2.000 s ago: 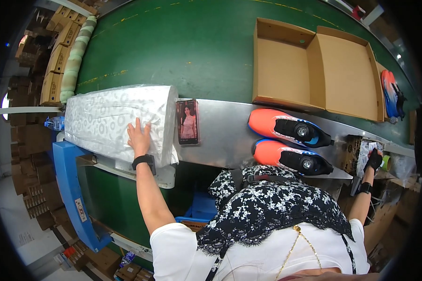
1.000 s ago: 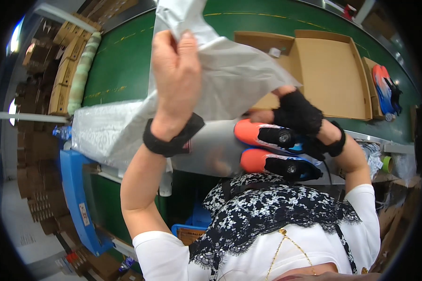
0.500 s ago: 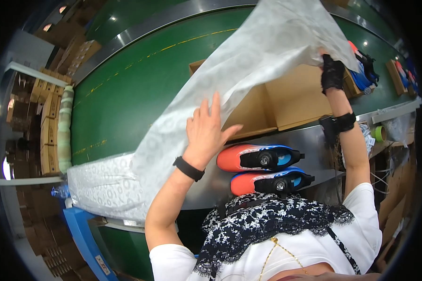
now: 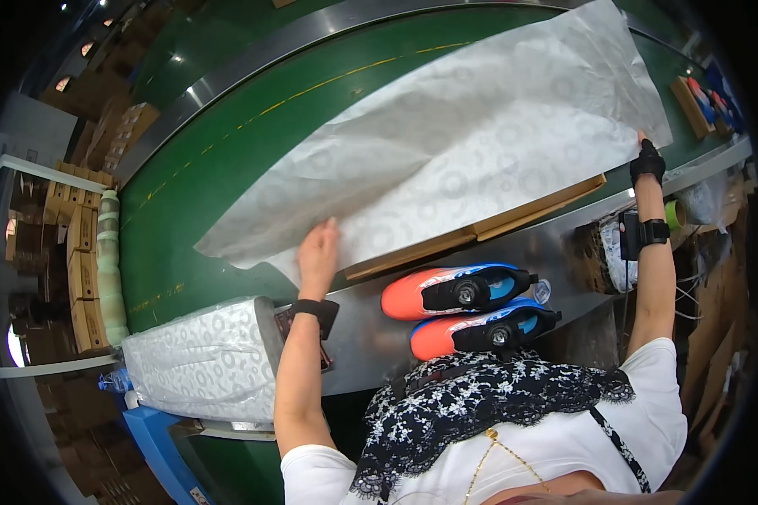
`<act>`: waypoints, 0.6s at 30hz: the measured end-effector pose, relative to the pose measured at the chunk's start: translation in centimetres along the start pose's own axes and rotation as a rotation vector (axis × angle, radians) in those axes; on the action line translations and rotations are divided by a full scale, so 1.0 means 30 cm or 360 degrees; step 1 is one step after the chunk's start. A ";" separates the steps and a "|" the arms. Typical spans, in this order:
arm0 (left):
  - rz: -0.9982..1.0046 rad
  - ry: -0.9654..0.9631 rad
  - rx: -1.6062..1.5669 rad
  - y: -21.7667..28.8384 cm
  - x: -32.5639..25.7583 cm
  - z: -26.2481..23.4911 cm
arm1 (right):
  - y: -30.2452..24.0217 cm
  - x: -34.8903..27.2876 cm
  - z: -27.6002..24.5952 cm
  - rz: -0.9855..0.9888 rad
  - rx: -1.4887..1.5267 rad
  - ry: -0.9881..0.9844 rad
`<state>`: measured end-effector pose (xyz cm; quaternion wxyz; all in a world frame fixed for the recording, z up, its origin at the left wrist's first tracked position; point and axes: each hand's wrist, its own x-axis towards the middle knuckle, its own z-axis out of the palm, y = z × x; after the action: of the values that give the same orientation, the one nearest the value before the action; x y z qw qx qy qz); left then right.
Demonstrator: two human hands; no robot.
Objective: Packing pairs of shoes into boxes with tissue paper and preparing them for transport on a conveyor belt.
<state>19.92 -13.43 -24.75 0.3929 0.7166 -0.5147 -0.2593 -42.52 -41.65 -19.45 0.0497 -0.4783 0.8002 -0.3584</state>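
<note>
The paper [image 4: 480, 143], whitish, thin and lightly creased, with pale grey rings, is spread above the box [image 4: 547, 203] and hides most of it; the left hand [image 4: 318, 252], fingers curled, grasps its near edge; the right hand [image 4: 648, 164], black-gloved and stretched far out, pinches its right end.

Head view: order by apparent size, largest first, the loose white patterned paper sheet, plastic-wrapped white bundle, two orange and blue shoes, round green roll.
Loose white sheet
Plastic-wrapped white bundle
Upper shoe and lower shoe: too alike to rank
Green roll
</note>
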 end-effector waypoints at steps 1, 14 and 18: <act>-0.0160 0.0142 0.0073 -0.005 0.022 -0.032 | -0.030 -0.018 0.001 0.0356 0.0479 0.0006; -0.0710 0.1098 0.0405 -0.284 0.033 -0.133 | 0.184 0.025 0.003 0.0419 -0.0003 -0.0001; -0.1053 0.0465 -0.0968 -0.151 0.006 -0.109 | -0.068 -0.213 -0.135 -0.0612 -0.0033 0.1154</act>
<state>24.93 -11.90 -26.67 0.5494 0.7235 -0.0987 -0.4061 -39.31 -35.00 -16.88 -0.3083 -0.4624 0.6654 -0.4984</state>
